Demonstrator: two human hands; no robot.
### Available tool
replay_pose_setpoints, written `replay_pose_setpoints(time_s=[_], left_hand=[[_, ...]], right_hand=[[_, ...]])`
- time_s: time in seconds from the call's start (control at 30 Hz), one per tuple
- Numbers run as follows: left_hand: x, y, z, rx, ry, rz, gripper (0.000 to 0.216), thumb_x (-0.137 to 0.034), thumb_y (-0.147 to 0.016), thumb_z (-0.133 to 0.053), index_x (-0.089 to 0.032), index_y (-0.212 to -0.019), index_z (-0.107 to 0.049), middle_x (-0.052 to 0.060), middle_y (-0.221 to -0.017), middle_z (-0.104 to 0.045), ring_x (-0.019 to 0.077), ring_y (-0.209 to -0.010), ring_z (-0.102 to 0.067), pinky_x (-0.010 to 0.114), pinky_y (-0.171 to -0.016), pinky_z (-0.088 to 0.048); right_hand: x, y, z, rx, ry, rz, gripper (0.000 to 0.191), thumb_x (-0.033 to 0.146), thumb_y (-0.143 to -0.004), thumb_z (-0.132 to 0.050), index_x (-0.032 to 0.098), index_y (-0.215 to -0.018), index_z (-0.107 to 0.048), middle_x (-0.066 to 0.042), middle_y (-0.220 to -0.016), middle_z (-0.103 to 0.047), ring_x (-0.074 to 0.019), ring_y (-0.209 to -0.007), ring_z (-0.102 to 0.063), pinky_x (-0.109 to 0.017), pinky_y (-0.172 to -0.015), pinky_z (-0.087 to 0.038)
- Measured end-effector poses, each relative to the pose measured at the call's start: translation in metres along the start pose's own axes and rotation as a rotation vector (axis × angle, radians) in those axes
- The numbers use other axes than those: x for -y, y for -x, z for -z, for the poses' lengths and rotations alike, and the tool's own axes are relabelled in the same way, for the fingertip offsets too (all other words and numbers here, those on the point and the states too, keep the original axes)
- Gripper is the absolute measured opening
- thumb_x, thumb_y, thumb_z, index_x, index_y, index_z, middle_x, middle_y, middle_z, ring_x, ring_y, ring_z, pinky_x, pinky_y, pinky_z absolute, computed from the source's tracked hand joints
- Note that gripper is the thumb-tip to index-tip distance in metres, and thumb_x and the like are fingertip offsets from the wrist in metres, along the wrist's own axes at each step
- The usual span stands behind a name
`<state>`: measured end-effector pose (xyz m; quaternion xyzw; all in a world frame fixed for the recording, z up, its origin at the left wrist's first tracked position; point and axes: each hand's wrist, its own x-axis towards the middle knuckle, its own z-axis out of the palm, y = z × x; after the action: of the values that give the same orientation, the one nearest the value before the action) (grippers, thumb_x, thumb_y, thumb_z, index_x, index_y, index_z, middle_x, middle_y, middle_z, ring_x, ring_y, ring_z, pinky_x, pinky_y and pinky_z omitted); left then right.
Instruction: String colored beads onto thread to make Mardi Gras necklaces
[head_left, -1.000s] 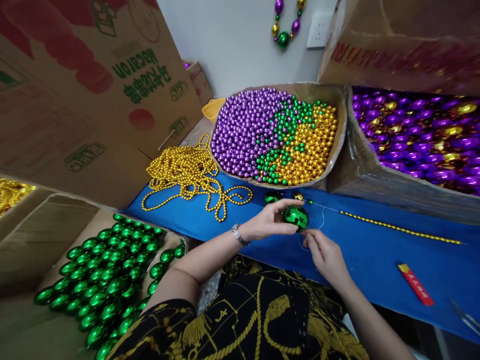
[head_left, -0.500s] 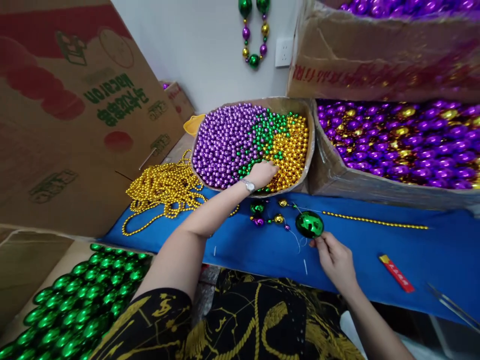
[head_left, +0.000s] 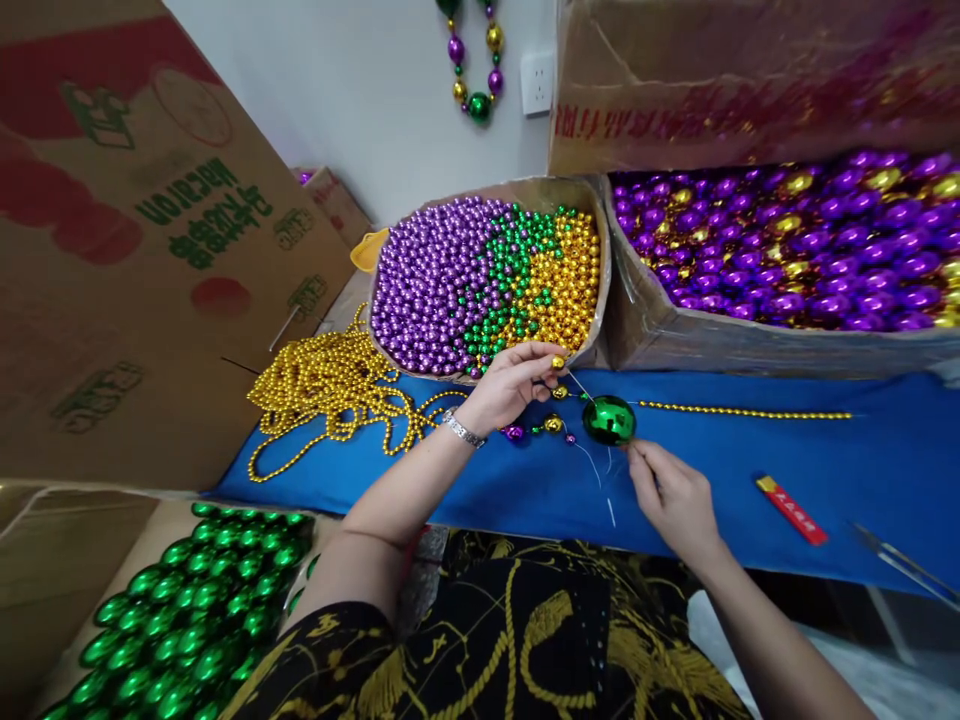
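Between the fingertips of my left hand (head_left: pixel 510 385) is a small gold bead (head_left: pixel 558 362). My right hand (head_left: pixel 675 495) pinches a large shiny green bead (head_left: pixel 610 420) at its lower right side. A thin needle or wire (head_left: pixel 579 385) runs from the green bead up to the gold one; whether it enters the gold bead I cannot tell. Below, strung beads, among them a purple bead (head_left: pixel 514 432) and a larger gold bead (head_left: pixel 553 424), lie on the blue cloth (head_left: pixel 480 490), partly hidden by my left hand. Loose white thread (head_left: pixel 589 460) trails from them.
A carton (head_left: pixel 606 300) of small purple, green and gold beads stands behind my hands. Gold bead strands (head_left: pixel 322 400) lie left, a gold strand (head_left: pixel 742 410) right. A red-labelled packet (head_left: pixel 791 510) and tweezers (head_left: pixel 904 562) sit near the front edge. Large green beads (head_left: pixel 187 610) fill a lower box.
My left hand has come out of the carton of small beads with a gold bead, down and toward the green bead. My right hand keeps the green bead. The view has shifted a little.
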<state>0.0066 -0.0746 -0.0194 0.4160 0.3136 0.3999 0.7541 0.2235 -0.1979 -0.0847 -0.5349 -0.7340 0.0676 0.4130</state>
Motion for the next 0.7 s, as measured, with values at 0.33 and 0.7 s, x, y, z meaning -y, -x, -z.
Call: replay_pose_setpoints(time_s=[0.33, 0.7], left_hand=[[0.010, 0.011, -0.006, 0.028, -0.323, -0.137, 0.028, -0.030, -0.077, -0.075, -0.016, -0.100, -0.067, 0.001, -0.083, -0.063, 0.0062, -0.065, -0.055, 0.018, -0.055, -0.043], [0.071, 0.012, -0.020, 0.073, -0.811, -0.363, 0.022, -0.035, -0.087, -0.063, -0.015, -0.086, -0.071, 0.008, -0.087, -0.072, 0.0159, -0.081, -0.066, 0.027, -0.073, -0.052]], right_hand=[[-0.012, 0.009, -0.009, 0.039, 0.067, 0.001, 0.014, 0.021, -0.096, -0.046, 0.021, -0.101, -0.060, -0.006, -0.089, -0.073, -0.0175, -0.077, -0.071, -0.026, -0.070, -0.055], [-0.039, 0.028, -0.014, 0.130, 0.146, -0.147, 0.024, 0.022, -0.096, -0.043, 0.020, -0.114, -0.059, -0.008, -0.109, -0.069, -0.0180, -0.094, -0.070, -0.027, -0.074, -0.058]])
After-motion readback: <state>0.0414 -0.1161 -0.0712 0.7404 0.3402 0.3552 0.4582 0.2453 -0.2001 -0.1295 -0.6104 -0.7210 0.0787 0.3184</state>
